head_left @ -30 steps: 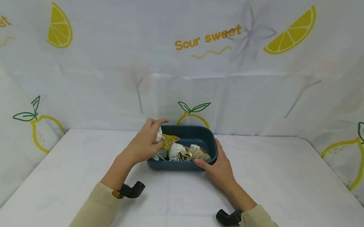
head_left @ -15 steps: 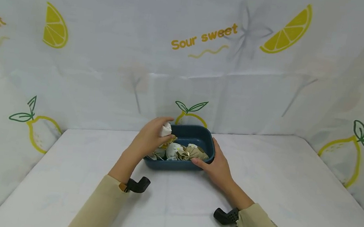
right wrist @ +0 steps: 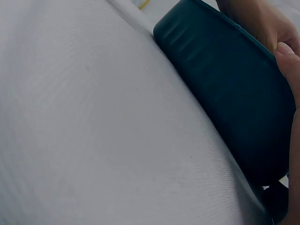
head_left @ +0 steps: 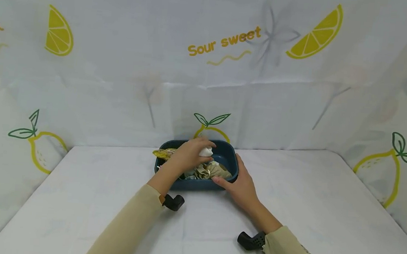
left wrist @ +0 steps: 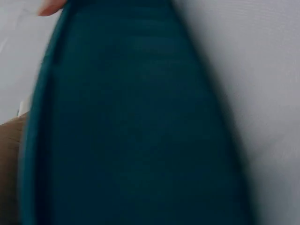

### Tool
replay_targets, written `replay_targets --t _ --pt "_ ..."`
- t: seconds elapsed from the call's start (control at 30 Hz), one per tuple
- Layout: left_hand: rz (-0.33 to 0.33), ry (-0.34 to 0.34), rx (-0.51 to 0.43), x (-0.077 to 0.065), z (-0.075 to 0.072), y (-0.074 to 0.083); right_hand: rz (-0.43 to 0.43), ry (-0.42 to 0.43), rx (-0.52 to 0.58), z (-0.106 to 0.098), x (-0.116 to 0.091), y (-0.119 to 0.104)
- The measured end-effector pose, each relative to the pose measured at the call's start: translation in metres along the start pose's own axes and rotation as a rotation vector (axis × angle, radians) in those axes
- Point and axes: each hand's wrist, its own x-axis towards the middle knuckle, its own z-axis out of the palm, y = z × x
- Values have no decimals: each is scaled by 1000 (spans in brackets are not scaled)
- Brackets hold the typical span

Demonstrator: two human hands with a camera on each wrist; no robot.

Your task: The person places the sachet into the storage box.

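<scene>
In the head view a dark blue rectangular bin [head_left: 198,185] stands on the white-covered table. My left hand [head_left: 187,155] is over it and holds a small white bundle [head_left: 206,152], partly hidden by the fingers. Inside lie a beige cloth pouch [head_left: 219,170] and other crumpled cloth pieces, partly behind my left hand. A yellow, dark-spotted piece [head_left: 164,153] overhangs the left rim. My right hand [head_left: 243,186] grips the right end, thumb over the front rim. The right wrist view shows that thumb [right wrist: 287,61] at the rim; the bin's outer wall [left wrist: 140,117] fills the left wrist view.
The white tablecloth [head_left: 292,201] spreads around the bin. Close behind it rises a white curtain [head_left: 125,95] printed with lemons. A black wrist device [head_left: 174,202] sits on the left wrist, another device [head_left: 251,241] on the right.
My left hand has moved right across the bin with the white bundle, from its left end toward the middle. The yellow piece now shows at the left rim. My right hand keeps its grip.
</scene>
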Motion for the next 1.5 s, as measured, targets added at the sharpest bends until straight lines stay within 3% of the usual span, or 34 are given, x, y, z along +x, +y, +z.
replay_targets --t 0.2,0.43,0.63,0.77,1.0,1.17,1.23,1.33,1.5 --pt "-35 -110 -24 6 13 -5 -15 -1 6 0 0 0" --pt "-98 -286 37 11 26 -6 -22 6 7 -1 0 0" --pt "-95 -336 27 12 27 -4 -4 5 -8 -1 1 1" --pt "-104 -268 8 9 26 -4 6 -8 -12 0 1 1" --pt "-187 17 84 -4 24 2 8 -5 -20 -1 0 -1" --pt "-251 94 13 -21 18 3 15 -13 -17 0 0 -1" --pt "-221 100 -23 -30 15 2 11 -9 -20 -1 -1 -1" --pt "-119 100 -27 -45 11 1 -7 3 -19 -2 -1 1" --pt "18 36 22 -70 4 1 -26 3 -11 -2 0 0"
